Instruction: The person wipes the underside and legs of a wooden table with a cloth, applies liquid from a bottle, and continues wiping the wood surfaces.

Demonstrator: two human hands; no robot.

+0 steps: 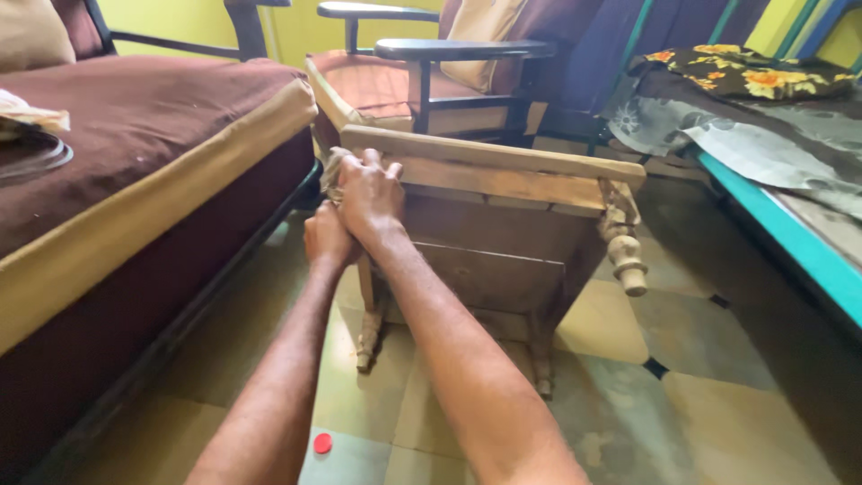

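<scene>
Two bare forearms reach forward from the bottom edge of the view and meet at a small, worn wooden table with turned legs (503, 211), which lies tipped on its side on the tiled floor (718, 395) with its top facing away and its legs pointing back toward the camera. Near the left forearm, a small round red cap (322, 443) lies on the floor tiles. At the table's upper left corner the right hand (370, 196) is curled around the top of a turned leg, fingers folded over the edge of the frame, gripping it. Just below and touching it, the left hand (327, 235) is closed on the same leg, though its fingers are hidden behind the right wrist, so how tightly it grips cannot be told. At the opposite corner another carved wooden leg (622, 238) juts out and down, free of both hands. Beside the table on the left stands a long sofa with a dark maroon cushion and tan piping (153, 153). Beyond the table is a black-armed chair with a brown seat (413, 76), and on the right a turquoise-edged bed covered in grey and floral cloth (772, 135).
</scene>
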